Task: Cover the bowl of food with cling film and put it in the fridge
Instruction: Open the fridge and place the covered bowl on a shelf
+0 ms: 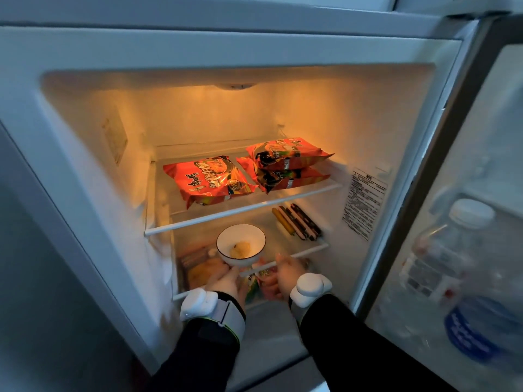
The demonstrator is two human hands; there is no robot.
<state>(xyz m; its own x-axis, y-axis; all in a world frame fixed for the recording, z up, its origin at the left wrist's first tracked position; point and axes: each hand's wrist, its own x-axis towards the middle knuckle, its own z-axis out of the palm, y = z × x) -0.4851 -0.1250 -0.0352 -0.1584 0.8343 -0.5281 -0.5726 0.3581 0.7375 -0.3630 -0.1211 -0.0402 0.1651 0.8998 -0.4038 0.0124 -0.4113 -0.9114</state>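
Note:
A white bowl [240, 244] with a dark rim holds a small yellowish lump of food. It sits at the front left of the fridge's [198, 52] second glass shelf [311, 248]. Cling film over it is too faint to make out. My left hand [225, 280] is under the bowl's near side, fingers closed on its base. My right hand [285, 271] is just to the right of the bowl, fingers curled at the shelf's front edge; whether it touches the bowl I cannot tell.
Three red noodle packets [209, 179] lie on the upper shelf. Dark and yellow sticks [297, 222] lie at the second shelf's back right. Packaged food [260, 284] fills the level below. The open door [467, 222] at right holds a water bottle [469, 278].

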